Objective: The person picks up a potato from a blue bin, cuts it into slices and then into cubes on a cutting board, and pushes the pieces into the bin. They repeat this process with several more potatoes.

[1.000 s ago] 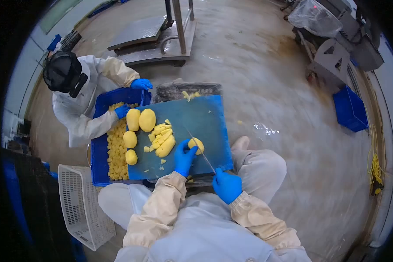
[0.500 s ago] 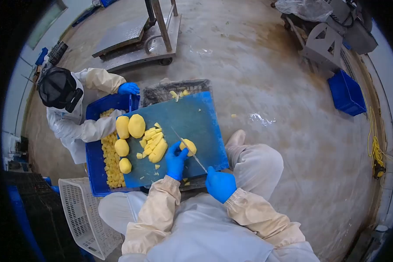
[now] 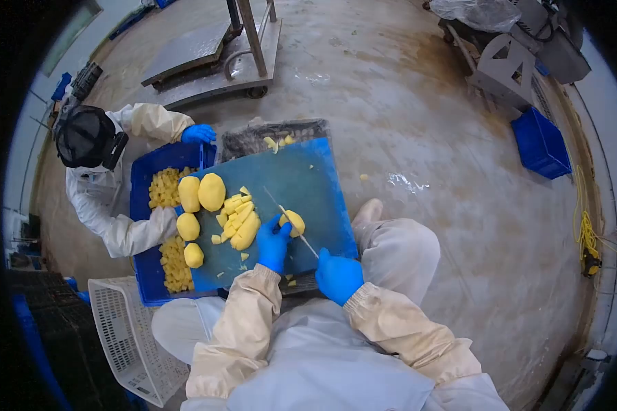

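Note:
My left hand [image 3: 274,245], in a blue glove, is closed with its fingertips on a peeled potato [image 3: 296,220] near the right side of the blue-green cutting board [image 3: 315,181]. In my right hand [image 3: 339,276], also gloved, is the handle of a knife [image 3: 306,241]. Its thin blade slants up and left across the potato, passing by my left fingertips. Left of my hands lies a heap of cut potato pieces [image 3: 237,220]. Several whole peeled potatoes [image 3: 212,192] line the board's left edge.
Left of the board, a co-worker [image 3: 96,181] reaches into a blue crate [image 3: 138,274] of diced potato [image 3: 175,267]. Under the board sits a dark crate [image 3: 236,142]. A white basket [image 3: 127,335] stands by my left leg. Farther off are a metal platform cart [image 3: 216,85] and a blue bin [image 3: 541,144].
The co-worker's arm in the crate has moved nearer to me, uncovering more diced potato. My hands, the knife and the potato keep nearly the same places; the view has shifted slightly.

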{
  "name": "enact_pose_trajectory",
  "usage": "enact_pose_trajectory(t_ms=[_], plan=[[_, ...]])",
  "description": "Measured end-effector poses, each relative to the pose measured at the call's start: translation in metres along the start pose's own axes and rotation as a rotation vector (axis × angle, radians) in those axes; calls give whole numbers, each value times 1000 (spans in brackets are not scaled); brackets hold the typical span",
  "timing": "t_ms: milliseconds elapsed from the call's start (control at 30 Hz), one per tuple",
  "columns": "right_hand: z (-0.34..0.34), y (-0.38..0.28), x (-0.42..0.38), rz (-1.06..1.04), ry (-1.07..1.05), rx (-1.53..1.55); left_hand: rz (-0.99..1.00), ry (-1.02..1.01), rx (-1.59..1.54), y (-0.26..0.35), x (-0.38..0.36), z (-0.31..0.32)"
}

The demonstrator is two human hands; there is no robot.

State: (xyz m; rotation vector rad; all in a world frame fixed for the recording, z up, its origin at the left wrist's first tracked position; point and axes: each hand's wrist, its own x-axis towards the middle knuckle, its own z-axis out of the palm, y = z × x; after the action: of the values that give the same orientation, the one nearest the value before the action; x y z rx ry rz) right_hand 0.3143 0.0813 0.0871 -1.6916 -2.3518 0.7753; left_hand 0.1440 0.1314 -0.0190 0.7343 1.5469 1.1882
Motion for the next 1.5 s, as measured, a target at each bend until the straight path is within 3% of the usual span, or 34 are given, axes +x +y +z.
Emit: enact_pose_trajectory(t_ms=[300, 400, 467, 567, 633, 700, 900, 967, 1067, 1333, 1500], plan=[[-1, -5, 8, 15, 14, -31, -90, -2, 39, 15, 1, 3], [1, -3, 16, 10, 0, -7, -50, -18, 28, 4, 9, -1], [14, 4, 27, -15, 23, -42, 89, -33, 232, 2, 8, -1], [39, 12, 45, -28, 69, -16, 42, -5, 118, 5, 8, 0], [42, 5, 48, 6, 66, 1, 136, -1, 198, -4, 8, -4], [40, -1, 50, 77, 33, -12, 32, -30, 36, 0, 6, -3], [44, 0, 36, -41, 30, 107, 213, 58, 362, -3, -8, -20], [47, 2, 30, -41, -2, 103, 365, 182, 565, -15, -7, -27], [41, 10, 26, -33, 37, 80, 402, 252, 771, 24, -25, -6], [20, 3, 7, 25, 119, -23, 329, 207, 619, -4, -17, -5], [16, -7, -5, 0, 73, -56, 386, 212, 587, -7, -12, -6]])
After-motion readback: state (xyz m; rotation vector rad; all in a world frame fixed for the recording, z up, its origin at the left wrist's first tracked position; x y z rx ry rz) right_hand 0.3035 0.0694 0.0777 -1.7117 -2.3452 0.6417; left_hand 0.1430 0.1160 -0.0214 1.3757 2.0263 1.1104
